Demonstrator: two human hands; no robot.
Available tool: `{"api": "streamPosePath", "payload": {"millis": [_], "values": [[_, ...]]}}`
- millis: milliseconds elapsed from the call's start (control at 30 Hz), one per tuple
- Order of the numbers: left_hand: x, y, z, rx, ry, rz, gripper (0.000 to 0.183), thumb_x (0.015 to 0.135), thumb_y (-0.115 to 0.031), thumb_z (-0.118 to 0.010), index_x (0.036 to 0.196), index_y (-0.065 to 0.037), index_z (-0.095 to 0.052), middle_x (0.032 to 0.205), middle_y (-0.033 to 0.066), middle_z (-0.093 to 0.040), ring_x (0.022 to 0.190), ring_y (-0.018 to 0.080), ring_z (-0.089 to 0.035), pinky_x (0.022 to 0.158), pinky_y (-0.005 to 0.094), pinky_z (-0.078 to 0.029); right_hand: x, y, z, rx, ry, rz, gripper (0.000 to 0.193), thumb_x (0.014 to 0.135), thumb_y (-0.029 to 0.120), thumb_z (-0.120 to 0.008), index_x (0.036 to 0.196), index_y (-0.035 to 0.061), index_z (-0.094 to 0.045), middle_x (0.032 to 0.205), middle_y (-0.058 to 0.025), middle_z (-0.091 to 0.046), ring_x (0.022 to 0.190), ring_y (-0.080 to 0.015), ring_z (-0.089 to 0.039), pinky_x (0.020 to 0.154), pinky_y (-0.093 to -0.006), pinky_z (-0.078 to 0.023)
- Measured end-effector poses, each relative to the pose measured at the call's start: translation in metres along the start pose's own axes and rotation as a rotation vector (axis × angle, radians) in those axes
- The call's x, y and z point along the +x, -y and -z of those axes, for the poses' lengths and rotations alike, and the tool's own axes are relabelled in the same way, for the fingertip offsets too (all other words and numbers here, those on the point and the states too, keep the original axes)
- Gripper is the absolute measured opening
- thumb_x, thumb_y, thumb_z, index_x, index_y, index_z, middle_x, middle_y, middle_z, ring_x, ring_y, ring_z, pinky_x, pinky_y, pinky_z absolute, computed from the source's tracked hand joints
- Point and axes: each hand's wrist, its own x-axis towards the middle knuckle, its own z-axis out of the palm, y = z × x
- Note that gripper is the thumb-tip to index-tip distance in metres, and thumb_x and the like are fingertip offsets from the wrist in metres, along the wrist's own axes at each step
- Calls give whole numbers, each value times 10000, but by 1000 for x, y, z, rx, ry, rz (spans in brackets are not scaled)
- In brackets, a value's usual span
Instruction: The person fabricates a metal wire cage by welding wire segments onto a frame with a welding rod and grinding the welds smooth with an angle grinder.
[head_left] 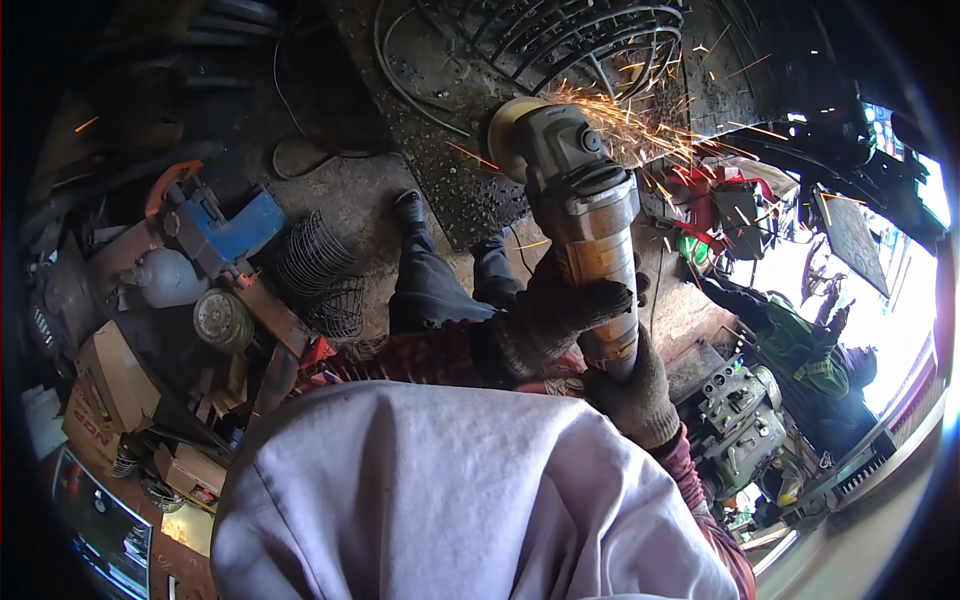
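Observation:
An angle grinder (604, 238) with a worn metal body stands lengthwise in front of me, its head pointing away. My left hand (552, 318), in a dark glove, is closed around the grinder's body from the left. Lower down, my right hand (640, 392), in a knitted glove, grips the rear end of the handle. The pale grinding disc (508, 142) shows at the left of the head. Bright sparks (636, 130) spray rightward from it. Just beyond lies a curved metal-bar frame (590, 45); the contact point is hidden behind the grinder head.
The frame rests on a dark, grit-covered metal plate (440, 150). Leftward are a blue machine (243, 228), wire coils (312, 252), a white jug (168, 278) and a cardboard box (122, 375). A grey-green machine (742, 420) and a person in green (800, 345) are at right.

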Motion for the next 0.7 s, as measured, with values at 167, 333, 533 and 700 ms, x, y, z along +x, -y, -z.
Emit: {"api": "streamPosePath", "payload": {"millis": [167,333,533,700], "values": [[1,1,-3,-24,13,13,737,823,-94,-831,1443,-58,-433,1241,146,-635,1132,336,-683,945,498,-595,-3,-2,4,-33,-2,-38,734,820,62,-790,1463,18,-439,1325,-183,-658,1209,-258,-665,994,-384,-553],[3,1,0,0,21,28,728,825,-103,-833,1434,-45,-440,1242,144,-636,1137,331,-683,954,495,-590,-3,3,2,-66,-15,-49,750,809,64,-797,1464,14,-434,1314,-183,-664,1193,-262,-673,985,-389,-558],[1,0,0,6,16,15,730,827,-112,-831,1437,-44,-437,1249,143,-638,1143,330,-682,961,495,-586,-1,6,2,-29,22,-31,726,825,59,-785,1461,13,-438,1314,-181,-663,1196,-261,-670,989,-387,-554],[-1,-3,-1,-14,2,3,769,821,-111,-830,1468,-70,-415,1242,138,-637,1141,331,-680,968,501,-580,1,14,1,-26,31,17,714,826,61,-793,1452,14,-453,1317,-175,-663,1194,-263,-670,986,-392,-554]]}}
